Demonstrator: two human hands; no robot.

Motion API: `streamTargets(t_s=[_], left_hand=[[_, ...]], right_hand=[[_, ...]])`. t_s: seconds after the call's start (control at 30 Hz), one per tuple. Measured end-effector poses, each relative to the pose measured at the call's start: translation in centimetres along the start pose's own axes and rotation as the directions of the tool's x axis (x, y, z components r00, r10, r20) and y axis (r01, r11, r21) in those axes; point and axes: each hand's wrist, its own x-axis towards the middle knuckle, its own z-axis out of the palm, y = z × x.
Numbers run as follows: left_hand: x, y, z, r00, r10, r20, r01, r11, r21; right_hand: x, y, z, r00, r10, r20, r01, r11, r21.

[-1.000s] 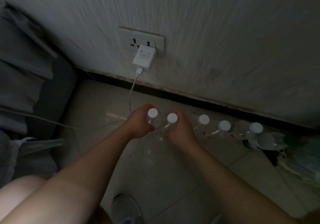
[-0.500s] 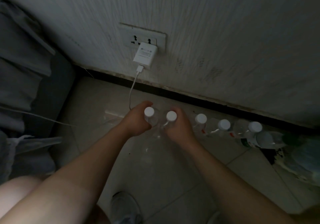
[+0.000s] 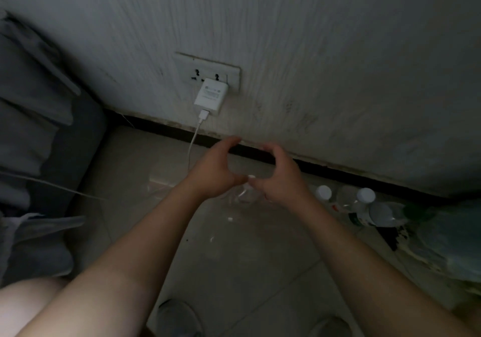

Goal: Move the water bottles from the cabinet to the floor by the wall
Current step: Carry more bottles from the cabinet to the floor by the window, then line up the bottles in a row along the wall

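Note:
Clear water bottles with white caps stand in a row on the tiled floor along the wall. My left hand [image 3: 216,170] and my right hand [image 3: 281,175] hover above the row's left end, fingers curled apart, holding nothing. Between and under the hands a clear bottle [image 3: 244,193] shows partly, with a bit of white cap. To the right stand a bottle [image 3: 323,193] and another bottle [image 3: 365,196]; a further bottle with a dark label [image 3: 374,214] leans beside them. The hands hide the left bottles' caps.
A white charger [image 3: 211,96] is plugged into a wall socket [image 3: 208,72], its cable [image 3: 194,138] hanging to the floor. A grey sofa [image 3: 39,128] fills the left. Greenish clutter [image 3: 442,240] lies at the right. My shoes [image 3: 179,318] are near the bottom edge.
Both hands have let go of the two bottles they gripped and risen off them, fingers spread. The view has tilted down slightly.

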Motion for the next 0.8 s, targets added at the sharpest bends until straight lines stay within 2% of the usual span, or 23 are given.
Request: streamTargets(t_s=[0.23,0.43,0.6,0.8], left_hand=[[0.7,5.6,0.2,0.99,0.144,0.011,-0.144,0.986,0.084],[0.9,12.1,1.5,0.963,0.263,0.056,-0.269,0.945,0.186],[0.5,17.7,5.2,0.929,0.355,0.101,-0.369,0.897,0.244],[0.5,22.3,11.7,0.88,0.409,0.242,-0.469,0.829,0.304]], right_hand=[[-1.0,-1.5,-8.6,0.997,-0.068,0.046,0.076,0.972,-0.222],[-2.8,-0.9,-16.3,0.993,-0.114,0.015,0.112,0.923,-0.369],[-5.1,1.9,-22.4,0.996,-0.089,0.017,0.088,0.899,-0.429],[-7.5,6.2,-27.4,0.996,-0.084,0.009,0.079,0.886,-0.456]])
